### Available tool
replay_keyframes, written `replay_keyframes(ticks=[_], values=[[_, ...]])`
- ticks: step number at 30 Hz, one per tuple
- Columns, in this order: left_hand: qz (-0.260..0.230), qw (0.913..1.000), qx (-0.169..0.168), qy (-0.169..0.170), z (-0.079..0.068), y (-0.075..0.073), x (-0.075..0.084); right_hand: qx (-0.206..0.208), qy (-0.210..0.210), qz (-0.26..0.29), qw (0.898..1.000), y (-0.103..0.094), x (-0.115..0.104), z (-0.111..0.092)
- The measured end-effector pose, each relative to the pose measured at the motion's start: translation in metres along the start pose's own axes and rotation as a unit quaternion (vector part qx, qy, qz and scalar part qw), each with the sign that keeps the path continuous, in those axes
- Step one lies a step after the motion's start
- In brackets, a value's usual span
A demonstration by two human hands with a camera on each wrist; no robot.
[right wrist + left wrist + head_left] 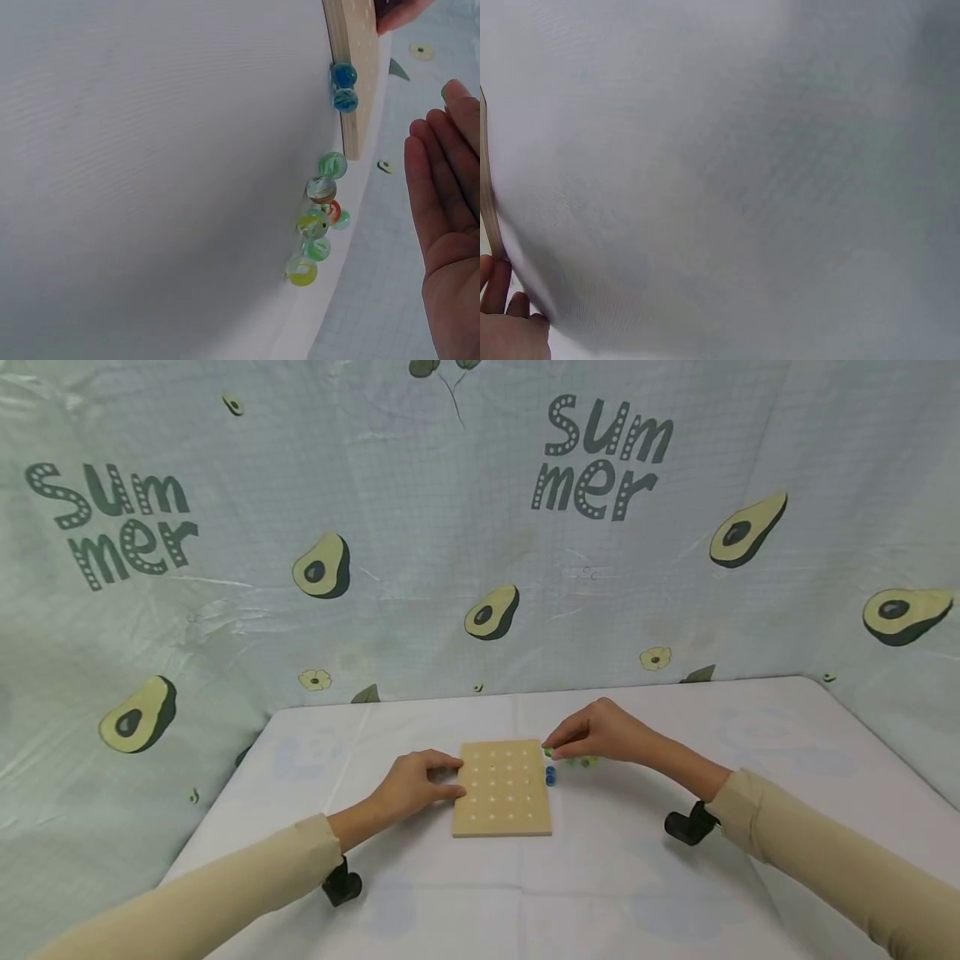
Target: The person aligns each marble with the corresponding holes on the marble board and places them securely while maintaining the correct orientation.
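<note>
A wooden board (501,810) with rows of small round hollows lies on the table. At its left edge, my left hand (411,787) rests with thumb and fingertips spread apart along the rim; the left wrist view catches only the fingertips (498,289) against the board's side. Near the far right corner, my right hand (603,732) pinches a green marble (548,752) between thumb and fingertips. Two blue marbles (344,88) sit beside the board's right edge. Below that hand lie several more glass marbles (313,223), green, yellow, clear and one with red.
A white cloth covers the table (517,893). Behind it hangs a pale sheet (420,493) printed with avocados and lettering. Black wrist cameras (690,824) are strapped under both wrists.
</note>
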State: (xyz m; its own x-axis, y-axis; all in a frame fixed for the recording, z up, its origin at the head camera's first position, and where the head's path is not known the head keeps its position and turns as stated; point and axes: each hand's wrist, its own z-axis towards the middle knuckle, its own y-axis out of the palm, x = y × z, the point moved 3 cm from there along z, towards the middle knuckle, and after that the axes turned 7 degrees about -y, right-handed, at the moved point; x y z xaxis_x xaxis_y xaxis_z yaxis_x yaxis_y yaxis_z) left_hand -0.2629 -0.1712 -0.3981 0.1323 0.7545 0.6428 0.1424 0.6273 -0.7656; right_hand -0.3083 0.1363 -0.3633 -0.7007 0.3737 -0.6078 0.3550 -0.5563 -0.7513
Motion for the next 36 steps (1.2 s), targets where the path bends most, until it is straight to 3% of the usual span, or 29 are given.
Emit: replay_keyframes(ticks=[9,16,23,28,36], values=[[0.017,0.9998,0.003,0.009,-0.002,0.001,0.001,-0.015,-0.009,-0.005,1.0,0.0,-0.001,0.023],[0.01,0.9998,0.005,-0.016,-0.003,0.004,-0.004,-0.025,-0.029,-0.006,0.999,0.01,0.003,0.045],[0.002,0.9998,0.007,-0.017,-0.004,0.005,-0.004,-0.041,-0.036,-0.005,0.998,0.02,0.002,0.07],[0.004,0.9997,0.004,-0.023,-0.004,0.004,-0.003,-0.05,-0.025,-0.002,0.998,0.024,0.002,0.084],[0.024,0.9997,0.001,-0.003,-0.003,0.001,-0.003,-0.06,-0.002,0.011,0.998,0.033,0.008,0.102]])
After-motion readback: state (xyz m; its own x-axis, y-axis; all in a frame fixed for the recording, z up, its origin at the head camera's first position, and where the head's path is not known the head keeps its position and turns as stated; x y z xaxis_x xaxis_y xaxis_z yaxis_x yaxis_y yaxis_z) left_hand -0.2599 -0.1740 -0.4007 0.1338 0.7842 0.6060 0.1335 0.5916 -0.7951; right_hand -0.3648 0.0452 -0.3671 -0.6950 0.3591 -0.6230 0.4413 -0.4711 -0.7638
